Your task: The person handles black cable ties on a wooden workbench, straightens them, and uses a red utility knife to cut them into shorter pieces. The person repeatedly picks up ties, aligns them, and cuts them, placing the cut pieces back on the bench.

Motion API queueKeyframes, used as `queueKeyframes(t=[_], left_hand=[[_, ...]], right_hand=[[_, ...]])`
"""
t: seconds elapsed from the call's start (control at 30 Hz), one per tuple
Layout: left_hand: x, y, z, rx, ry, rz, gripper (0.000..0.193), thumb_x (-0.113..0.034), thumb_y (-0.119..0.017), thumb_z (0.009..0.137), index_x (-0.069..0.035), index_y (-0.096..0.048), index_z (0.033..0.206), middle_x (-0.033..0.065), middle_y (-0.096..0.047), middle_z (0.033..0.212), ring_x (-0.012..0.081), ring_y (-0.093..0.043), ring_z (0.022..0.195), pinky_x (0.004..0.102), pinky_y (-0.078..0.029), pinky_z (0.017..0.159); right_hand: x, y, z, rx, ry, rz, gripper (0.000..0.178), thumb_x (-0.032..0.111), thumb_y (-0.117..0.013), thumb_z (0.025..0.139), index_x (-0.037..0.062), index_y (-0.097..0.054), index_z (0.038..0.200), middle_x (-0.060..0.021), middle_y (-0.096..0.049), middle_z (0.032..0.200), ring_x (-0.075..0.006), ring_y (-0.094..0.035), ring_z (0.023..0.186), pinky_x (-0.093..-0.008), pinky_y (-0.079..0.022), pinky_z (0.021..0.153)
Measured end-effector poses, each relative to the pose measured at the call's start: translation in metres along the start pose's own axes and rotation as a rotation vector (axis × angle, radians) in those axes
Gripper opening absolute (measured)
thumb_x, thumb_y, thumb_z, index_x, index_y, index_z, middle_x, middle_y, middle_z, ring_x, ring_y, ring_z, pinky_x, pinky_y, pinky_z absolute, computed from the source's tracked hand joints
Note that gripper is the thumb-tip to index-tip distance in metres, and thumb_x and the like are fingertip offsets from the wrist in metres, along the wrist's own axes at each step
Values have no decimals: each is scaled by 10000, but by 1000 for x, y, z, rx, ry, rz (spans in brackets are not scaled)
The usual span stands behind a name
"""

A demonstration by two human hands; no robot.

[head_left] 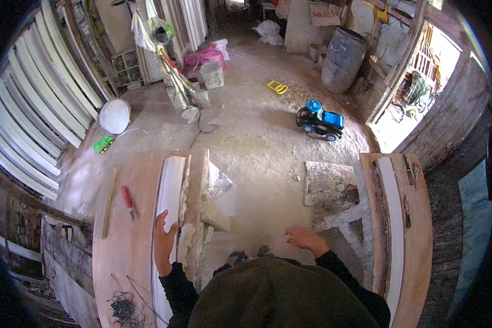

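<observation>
My left hand (165,243) rests at a long white strip (168,191) lying along the left wooden bench (139,229). Its thumb and fingers are apart, and nothing shows between them. Over the gap between two benches hangs my right hand (306,239), empty, with its fingers loosely stretched toward the left. A red-handled tool (127,199) and a thin wooden stick (109,205) lie left of the strip. Nearer to me is a tangle of dark wire (123,307). The right bench (415,251) bears a similar white strip (392,218) and dark slender tools (410,170).
On the floor ahead stand a blue and black toy vehicle (321,121) and a yellow plastic piece (277,87). A dark blue barrel (343,60) stands near the doorway at right. A green toy truck (103,144) and whitish bucket (115,116) are at left.
</observation>
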State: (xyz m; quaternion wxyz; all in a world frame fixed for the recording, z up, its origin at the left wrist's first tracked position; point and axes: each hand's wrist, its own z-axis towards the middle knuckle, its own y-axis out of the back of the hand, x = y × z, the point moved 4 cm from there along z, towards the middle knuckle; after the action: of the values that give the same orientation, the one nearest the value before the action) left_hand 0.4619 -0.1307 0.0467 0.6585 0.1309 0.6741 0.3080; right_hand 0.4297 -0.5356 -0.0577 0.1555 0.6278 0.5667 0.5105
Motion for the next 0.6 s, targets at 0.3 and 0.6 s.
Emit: queueKeyframes(t=[0.3, 0.6], left_hand=[[-49, -77, 140, -9, -61, -46, 426, -160, -552, 737, -62, -403, 1124, 102, -373, 1147, 235, -397, 1002, 329, -338, 837], [-53, -162, 327, 39, -156, -119, 431, -178, -521, 754, -27, -379, 1132, 117, -366, 1159, 235, -357, 1061, 328, -292, 878]], right_hand=[[-42, 74, 107, -2, 28, 120, 376, 370, -464, 758, 73, -499, 987, -124, -511, 963, -279, -466, 925, -378, -364, 793], [-201, 74, 313, -178, -21, 307, 321, 296, -512, 709, 13, -518, 863, -158, -540, 870, -307, -512, 793, -386, -404, 677]])
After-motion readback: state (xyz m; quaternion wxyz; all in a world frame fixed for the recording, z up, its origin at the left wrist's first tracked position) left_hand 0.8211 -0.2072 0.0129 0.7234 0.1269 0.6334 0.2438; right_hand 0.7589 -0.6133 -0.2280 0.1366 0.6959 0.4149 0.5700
